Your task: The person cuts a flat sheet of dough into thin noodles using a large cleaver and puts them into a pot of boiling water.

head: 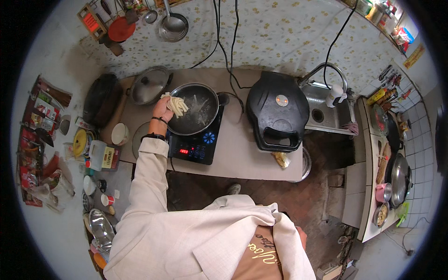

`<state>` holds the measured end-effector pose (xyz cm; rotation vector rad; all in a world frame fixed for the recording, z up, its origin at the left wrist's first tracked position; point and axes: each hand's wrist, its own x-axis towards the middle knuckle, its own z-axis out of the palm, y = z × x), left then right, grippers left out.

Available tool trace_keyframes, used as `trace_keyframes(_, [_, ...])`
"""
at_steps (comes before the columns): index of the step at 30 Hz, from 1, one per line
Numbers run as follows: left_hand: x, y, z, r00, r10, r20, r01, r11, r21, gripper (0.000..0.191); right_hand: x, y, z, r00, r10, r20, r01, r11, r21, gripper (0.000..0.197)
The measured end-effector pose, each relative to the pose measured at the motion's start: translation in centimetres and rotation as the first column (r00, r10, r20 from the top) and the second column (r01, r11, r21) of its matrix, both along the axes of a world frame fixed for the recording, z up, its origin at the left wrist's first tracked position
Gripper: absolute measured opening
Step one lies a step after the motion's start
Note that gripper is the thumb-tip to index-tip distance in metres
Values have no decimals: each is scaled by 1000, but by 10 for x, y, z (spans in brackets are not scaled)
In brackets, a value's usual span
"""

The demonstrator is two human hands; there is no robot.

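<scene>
My left hand is closed around a bunch of thick pale noodles at the left rim of a dark pan. Inside the pan is liquid with some pale strands in it. The pan stands on an induction cooker whose display is lit. Behind my left hand, a metal lid with a black knob lies on the counter. My right hand is low beside my body at the right, mostly hidden by the jacket, so its fingers cannot be made out.
A black electric griddle with lit lamps stands right of the cooker, beside a sink with a curved faucet. Black cables hang behind the pan. A white bowl and an oil jug stand at the left. The counter's front edge curves before me.
</scene>
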<state>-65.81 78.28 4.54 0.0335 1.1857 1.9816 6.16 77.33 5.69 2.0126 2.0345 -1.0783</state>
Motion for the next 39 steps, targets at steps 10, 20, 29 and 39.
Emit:
trace_keyframes(10, [-3, -19, 1, 982, -96, -163, 77, 990, -119, 14, 4, 19, -11, 995, 78, -64, -73, 995, 71, 22])
trace_keyframes(20, [0, -15, 30, 977, -89, -196, 7, 923, -384, 28, -2, 17, -12, 995, 41, -92, -36, 998, 55, 21])
trace_keyframes(29, [-36, 3, 14, 939, -186, -290, 31, 884, -467, 18, -9, 8, -11, 996, -6, -85, 9, 1000, 30, 21])
trace_keyframes(39, [16, 37, 38, 988, -125, -90, 87, 936, -342, 29, -1, 0, -15, 996, -23, -85, 27, 999, 38, 21])
